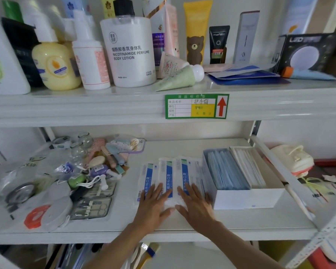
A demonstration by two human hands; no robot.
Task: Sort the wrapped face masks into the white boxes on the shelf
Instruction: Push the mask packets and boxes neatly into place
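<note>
Several wrapped face masks (168, 171), white packets with blue stripes, lie fanned out on the lower shelf (163, 228). My left hand (153, 204) rests flat on the left packets with fingers straight. My right hand (195, 204) lies flat on the right packets, close to the boxes. To the right stand two open white boxes side by side: one (231, 199) holds blue masks, the other (268, 197) holds white wrapped masks.
A pile of toiletries and manicure kits (93, 199) crowds the shelf's left side. The upper shelf carries lotion bottles (131, 53) and tubes, with a green price tag (196, 106) on its edge. A white divider rail (279, 171) borders the boxes on the right.
</note>
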